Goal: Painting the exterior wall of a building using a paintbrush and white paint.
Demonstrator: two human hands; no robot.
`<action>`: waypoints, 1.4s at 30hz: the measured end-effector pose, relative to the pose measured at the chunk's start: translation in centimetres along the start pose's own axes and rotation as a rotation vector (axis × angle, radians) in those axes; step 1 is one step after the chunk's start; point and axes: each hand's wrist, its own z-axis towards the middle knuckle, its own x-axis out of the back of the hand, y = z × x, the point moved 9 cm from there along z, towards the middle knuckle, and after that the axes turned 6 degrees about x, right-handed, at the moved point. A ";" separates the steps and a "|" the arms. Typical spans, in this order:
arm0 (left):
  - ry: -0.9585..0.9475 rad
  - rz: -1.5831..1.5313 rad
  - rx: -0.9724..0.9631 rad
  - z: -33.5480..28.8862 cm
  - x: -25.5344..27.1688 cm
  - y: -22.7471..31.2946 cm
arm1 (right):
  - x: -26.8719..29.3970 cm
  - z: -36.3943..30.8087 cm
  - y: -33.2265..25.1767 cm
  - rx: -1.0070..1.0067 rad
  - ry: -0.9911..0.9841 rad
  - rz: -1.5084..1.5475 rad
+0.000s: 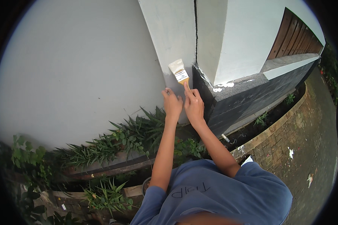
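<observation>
My right hand (194, 105) is closed around the yellow handle of a flat paintbrush (181, 75). The brush has a metal ferrule, and its pale bristles point up and to the left against a light grey wall strip (168, 35). Just left of it, my left hand (172, 102) is raised close to the wall edge with its fingers bent. Whether those fingertips hold anything is too small to make out. A darker grey patch of wall shows around and below the brush.
A wide grey wall (79, 71) fills the left side. Green plants (131, 129) grow along its foot. On the right stand a black-tiled wall base (248, 105) with white paint spots on its ledge, a brown slatted panel (297, 35), a planter strip and a brick path (285, 150).
</observation>
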 end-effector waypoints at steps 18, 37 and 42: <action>0.044 -0.002 -0.010 0.1 -0.3 0.0 | 0.9 2.7 -2.5 0.053 0.127 0.081; 0.002 0.008 0.001 -0.1 -0.4 0.5 | 2.4 5.3 -1.7 0.000 0.235 0.175; 0.021 0.037 -0.009 -0.3 -0.2 0.2 | 0.6 2.9 0.4 -0.078 0.123 0.167</action>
